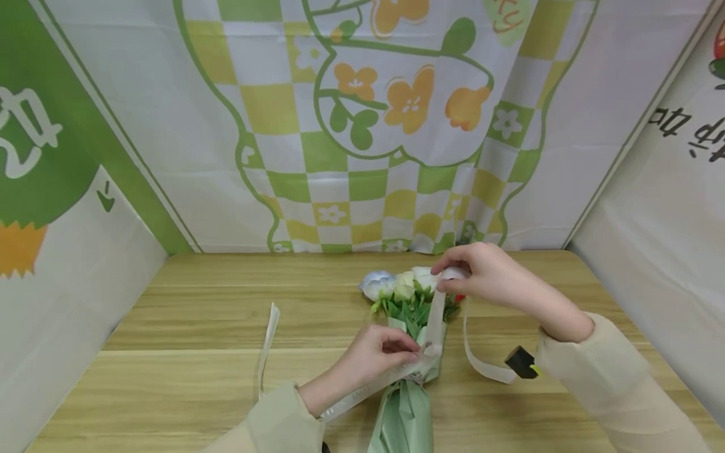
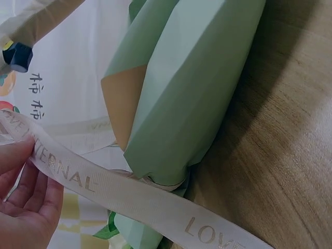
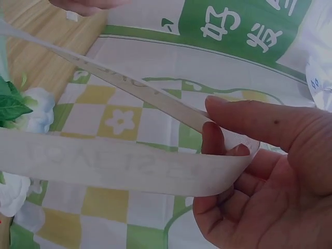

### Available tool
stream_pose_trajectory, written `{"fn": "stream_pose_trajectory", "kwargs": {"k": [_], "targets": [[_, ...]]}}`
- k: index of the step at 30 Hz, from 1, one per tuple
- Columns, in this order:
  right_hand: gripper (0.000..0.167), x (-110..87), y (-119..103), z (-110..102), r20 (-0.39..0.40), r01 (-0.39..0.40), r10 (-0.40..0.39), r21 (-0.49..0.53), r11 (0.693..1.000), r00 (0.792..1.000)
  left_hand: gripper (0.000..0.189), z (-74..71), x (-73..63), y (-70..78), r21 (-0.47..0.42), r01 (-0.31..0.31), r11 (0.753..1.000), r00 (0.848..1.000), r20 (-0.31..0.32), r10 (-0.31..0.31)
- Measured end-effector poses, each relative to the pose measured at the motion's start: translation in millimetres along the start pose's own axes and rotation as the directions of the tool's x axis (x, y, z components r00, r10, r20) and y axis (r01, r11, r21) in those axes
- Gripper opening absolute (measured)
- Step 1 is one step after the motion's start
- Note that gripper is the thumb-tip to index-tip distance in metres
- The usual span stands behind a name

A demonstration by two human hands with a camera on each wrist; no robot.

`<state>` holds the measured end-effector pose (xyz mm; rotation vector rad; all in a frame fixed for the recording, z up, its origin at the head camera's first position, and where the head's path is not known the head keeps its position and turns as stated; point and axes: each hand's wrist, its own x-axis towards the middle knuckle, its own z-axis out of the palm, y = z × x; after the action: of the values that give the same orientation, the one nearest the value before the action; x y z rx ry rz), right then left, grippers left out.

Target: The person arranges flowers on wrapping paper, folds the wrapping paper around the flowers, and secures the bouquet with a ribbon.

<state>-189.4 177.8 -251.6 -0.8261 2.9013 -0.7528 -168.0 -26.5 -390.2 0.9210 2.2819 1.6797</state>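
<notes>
A bouquet lies on the table, its stems wrapped in green paper (image 1: 404, 418) and bound at a narrow waist. White, pale yellow and blue flowers (image 1: 378, 286) show at its far end. Over the binding, my left hand (image 1: 376, 355) pinches a whitish ribbon (image 2: 124, 194) printed with gold letters between thumb and fingers. Higher up, beside the blooms, my right hand (image 1: 484, 270) holds a loop of the same ribbon; in the right wrist view the loop (image 3: 114, 163) passes round its curled fingers. One ribbon tail hangs down right of the bouquet.
A separate strip of pale ribbon (image 1: 267, 346) lies on the wooden table (image 1: 187, 358) to the left. Beside the right sleeve shows a small black block (image 1: 522, 363). A printed checked cloth (image 1: 368, 189) hangs behind the table, with printed sheets at both sides.
</notes>
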Motion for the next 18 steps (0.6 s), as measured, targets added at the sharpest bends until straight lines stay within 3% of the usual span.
{"fn": "stream_pose_trajectory", "kwargs": {"k": [7,14,18], "targets": [[0.019,29.7,-10,-5,-0.006,0.034,-0.034,0.03,0.999,0.999,0.011,1.5,-1.5,2.4,-0.008,0.031,0.999,0.999,0.018,-0.031],[0.022,58.1,-29,-4,0.02,0.009,-0.013,0.166,0.986,1.0,0.009,4.4,-3.1,2.8,0.026,0.073,0.997,0.997,0.028,-0.074],[0.031,71.5,-41,3,0.067,0.053,-0.072,0.254,0.966,0.995,0.009,5.3,-4.2,2.5,0.024,0.051,0.998,0.998,0.032,-0.051]]}}
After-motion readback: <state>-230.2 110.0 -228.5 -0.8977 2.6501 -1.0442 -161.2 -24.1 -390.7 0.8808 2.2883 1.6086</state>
